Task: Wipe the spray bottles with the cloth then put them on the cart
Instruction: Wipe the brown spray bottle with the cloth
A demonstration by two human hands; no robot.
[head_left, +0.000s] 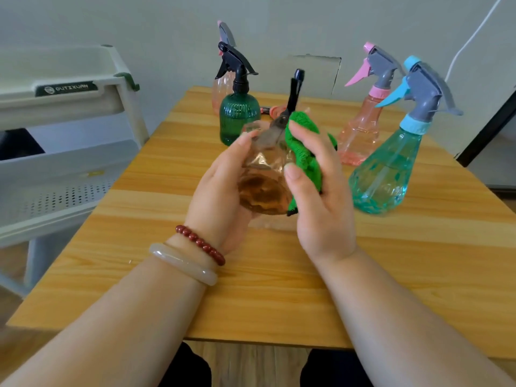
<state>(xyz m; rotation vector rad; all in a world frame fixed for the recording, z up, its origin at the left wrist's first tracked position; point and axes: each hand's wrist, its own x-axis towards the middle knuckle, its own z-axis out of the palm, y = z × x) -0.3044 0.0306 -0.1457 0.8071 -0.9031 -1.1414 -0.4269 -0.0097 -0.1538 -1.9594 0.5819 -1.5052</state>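
Over the wooden table (139,261), beside the white cart (69,88) on its left, the left hand (220,196) is gripping a tilted amber spray bottle (265,177) while the right hand (321,208) is clutching a green cloth (304,146) against the bottle's side.

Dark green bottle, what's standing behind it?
A pink bottle stands behind the dark green bottle. Its grey trigger head and part of its pink body show above and to the left. The rest of its body and its base are covered.
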